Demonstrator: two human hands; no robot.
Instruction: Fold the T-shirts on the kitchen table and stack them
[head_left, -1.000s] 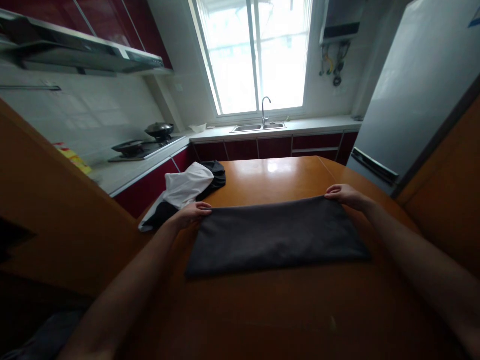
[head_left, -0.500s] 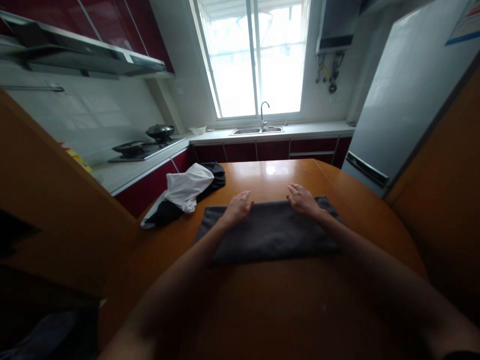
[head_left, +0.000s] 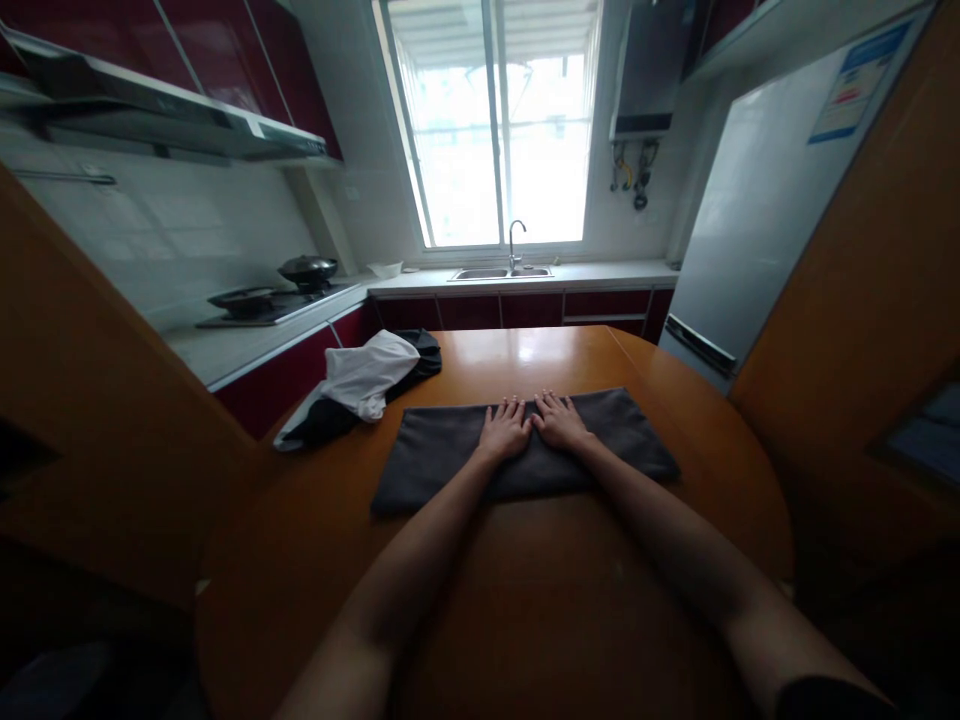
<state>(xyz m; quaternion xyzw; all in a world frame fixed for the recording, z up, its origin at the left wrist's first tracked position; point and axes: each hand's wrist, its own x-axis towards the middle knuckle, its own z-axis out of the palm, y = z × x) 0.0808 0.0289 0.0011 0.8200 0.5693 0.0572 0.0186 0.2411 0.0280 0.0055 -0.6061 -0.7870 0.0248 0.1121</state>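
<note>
A dark grey folded cloth [head_left: 442, 455] lies flat as a long band across the wooden table [head_left: 525, 580]; its exact kind I cannot tell. My left hand [head_left: 505, 430] rests palm down on its middle, near the far edge, with the fingers spread. Right beside it my right hand [head_left: 559, 420] lies flat on the same cloth, fingers apart, the two thumbs close together. Neither hand grips anything. The part of the cloth under my palms and forearms is hidden.
Left of the cloth, a loose heap of white [head_left: 371, 370] and black [head_left: 322, 422] garments lies on the table. Beyond stand a stove with a lidded wok [head_left: 307, 270], a counter with a sink [head_left: 484, 273], and a fridge [head_left: 765, 200] at the right.
Both hands have come inward from farther apart and now lie flat, side by side, on the middle of the cloth. The view has shifted slightly to the right.
</note>
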